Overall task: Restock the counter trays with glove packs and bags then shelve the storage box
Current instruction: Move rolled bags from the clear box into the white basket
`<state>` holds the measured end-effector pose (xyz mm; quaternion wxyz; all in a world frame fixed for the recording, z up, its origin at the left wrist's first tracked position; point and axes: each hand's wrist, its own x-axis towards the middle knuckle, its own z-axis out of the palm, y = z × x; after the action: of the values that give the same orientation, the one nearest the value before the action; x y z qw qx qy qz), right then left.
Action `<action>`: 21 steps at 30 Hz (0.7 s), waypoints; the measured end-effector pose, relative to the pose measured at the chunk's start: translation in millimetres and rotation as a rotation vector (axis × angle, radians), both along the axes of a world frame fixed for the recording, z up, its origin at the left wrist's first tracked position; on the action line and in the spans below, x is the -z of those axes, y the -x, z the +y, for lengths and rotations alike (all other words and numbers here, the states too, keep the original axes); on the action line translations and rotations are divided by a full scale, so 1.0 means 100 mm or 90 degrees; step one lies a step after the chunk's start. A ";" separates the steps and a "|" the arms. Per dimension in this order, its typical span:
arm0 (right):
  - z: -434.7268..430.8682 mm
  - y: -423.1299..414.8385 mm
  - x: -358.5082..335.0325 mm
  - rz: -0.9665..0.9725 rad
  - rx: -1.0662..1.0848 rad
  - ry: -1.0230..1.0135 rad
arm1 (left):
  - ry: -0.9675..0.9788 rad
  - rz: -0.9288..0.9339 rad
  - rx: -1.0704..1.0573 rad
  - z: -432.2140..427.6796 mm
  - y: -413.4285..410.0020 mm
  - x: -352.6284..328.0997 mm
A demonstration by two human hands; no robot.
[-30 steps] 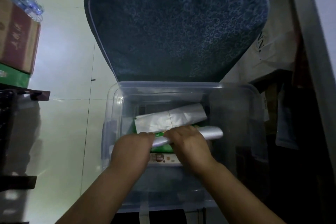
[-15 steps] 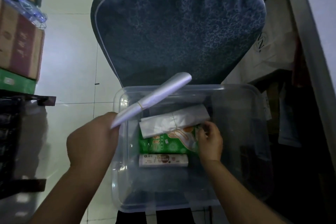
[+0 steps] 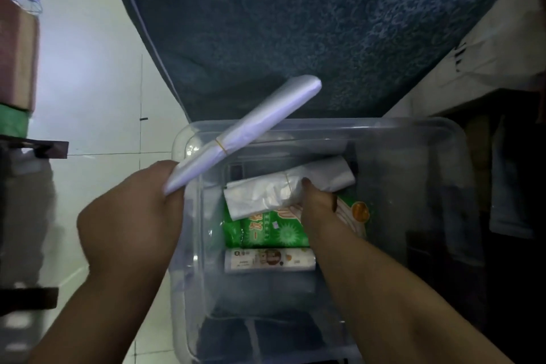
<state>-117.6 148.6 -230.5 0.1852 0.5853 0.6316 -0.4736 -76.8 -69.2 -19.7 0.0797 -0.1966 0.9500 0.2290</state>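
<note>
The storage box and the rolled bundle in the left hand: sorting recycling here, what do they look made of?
Storage box: rigid clear plastic, glossy; its contents show through the walls. Rolled bundle, gripped by the left hand: thin milky plastic film, probably bags, softly shiny, creased under a rubber band.

A pale tiled floor (image 3: 88,74) is gleaming under soft light at left. A dark blue patterned cushion (image 3: 310,23) is filling the upper middle. Cardboard boxes (image 3: 17,56) are sitting on a dark shelf (image 3: 35,146) at far left. A white bag (image 3: 487,59) is fading into shadow at right.
</note>
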 end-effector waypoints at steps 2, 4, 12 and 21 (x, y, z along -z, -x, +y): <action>-0.06 -0.01 -0.03 0.042 -0.028 0.064 | 0.007 0.022 0.006 -0.04 -0.05 0.07; -0.16 0.00 -0.07 0.069 -0.016 0.067 | 0.023 0.047 0.006 -0.05 -0.07 0.09; -0.42 -0.07 -0.78 0.186 0.042 -0.146 | 0.018 0.033 0.046 -0.19 -0.20 -0.10; -0.06 -0.91 -2.67 0.405 -0.124 -0.261 | -0.027 0.050 0.131 -0.19 -0.53 -1.12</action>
<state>-26.4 142.4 36.6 -0.0964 0.3715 0.7914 -0.4758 -23.7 -88.5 92.5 0.0697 -0.0874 0.9624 0.2475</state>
